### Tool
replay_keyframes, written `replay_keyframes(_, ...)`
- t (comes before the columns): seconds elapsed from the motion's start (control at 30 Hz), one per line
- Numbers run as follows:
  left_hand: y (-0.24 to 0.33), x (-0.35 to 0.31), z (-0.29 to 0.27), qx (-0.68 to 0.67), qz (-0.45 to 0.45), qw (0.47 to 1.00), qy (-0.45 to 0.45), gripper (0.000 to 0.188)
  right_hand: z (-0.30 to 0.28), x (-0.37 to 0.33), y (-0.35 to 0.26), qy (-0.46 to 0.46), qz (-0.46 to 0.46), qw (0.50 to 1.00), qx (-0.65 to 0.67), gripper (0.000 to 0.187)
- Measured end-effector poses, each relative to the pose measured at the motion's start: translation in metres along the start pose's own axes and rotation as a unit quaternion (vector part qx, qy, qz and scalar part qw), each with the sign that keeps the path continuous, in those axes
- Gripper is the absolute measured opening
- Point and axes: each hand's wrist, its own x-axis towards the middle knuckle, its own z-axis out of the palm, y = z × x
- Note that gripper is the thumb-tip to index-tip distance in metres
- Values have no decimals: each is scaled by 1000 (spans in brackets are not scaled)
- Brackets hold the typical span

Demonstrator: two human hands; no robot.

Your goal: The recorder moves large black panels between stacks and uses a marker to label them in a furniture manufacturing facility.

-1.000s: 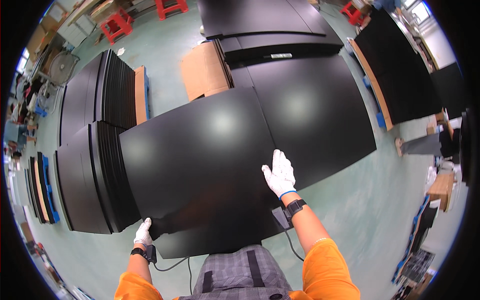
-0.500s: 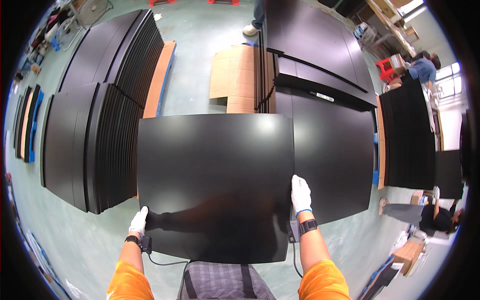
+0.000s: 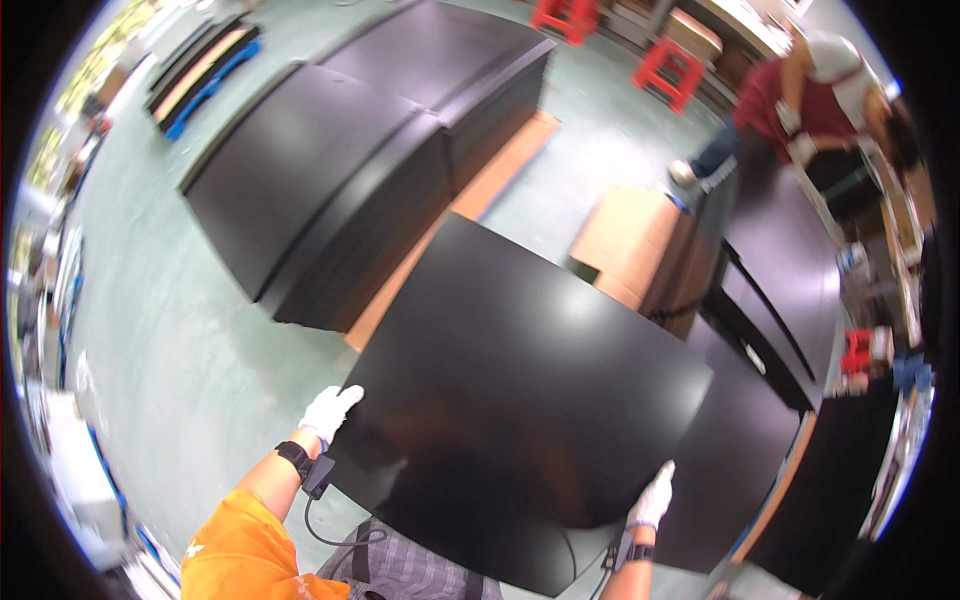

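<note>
Between my two hands is a large, glossy black panel (image 3: 520, 370), held by its opposite side edges in front of my lap. My left hand (image 3: 332, 412), in a white glove, grips the panel's left edge with the thumb over the top face. The right edge is in the grasp of my right hand (image 3: 652, 500), also white-gloved; its fingers under the panel are hidden. Just beyond the panel on the left rises a tall stack of black panels (image 3: 320, 170). Another panel stack (image 3: 715, 460) lies to the right, partly covered by the held panel.
A cardboard sheet (image 3: 628, 235) stands between the stacks. Beside it at the far right, a person (image 3: 790, 100) leans over the panels. Red stools (image 3: 668, 75) are at the back. A low blue pallet (image 3: 212, 85) with panels sits far left. More black panels (image 3: 830, 480) stand at the right.
My view has turned left, so the stacks have shifted right and tilted. The panel stays in both hands and now sits angled, nearer the left stack. Another person has come into view.
</note>
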Motion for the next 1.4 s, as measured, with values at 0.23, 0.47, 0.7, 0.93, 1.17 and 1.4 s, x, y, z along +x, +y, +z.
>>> replay_keyframes(0.23, -11, -45, -86, -71, 18, 997, 30, 50, 11, -38, -27, -30, 3, 1000, 9, 65)
replay_keyframes(0.47, -50, -49, -169, -198, 34, 979, 30, 49, 70, -74, -29, 6, -21, 999, -29, 69)
replay_keyframes(0.7, -114, 7, -301, -139, 76, 981, 115, 47, 201, -193, -65, -28, 21, 998, -53, 67)
replay_keyframes(0.93, -100, 55, -404, -98, 86, 981, 146, 54, 288, -233, -62, -62, 16, 995, -78, 75)
replay_keyframes(1.17, -16, 99, -455, -165, 76, 983, 34, 61, 368, -238, -91, -10, 20, 1000, -22, 48)
replay_keyframes(1.4, 41, 227, -483, -55, 142, 982, 113, 55, 462, -170, -74, -1, 81, 997, 12, 46)
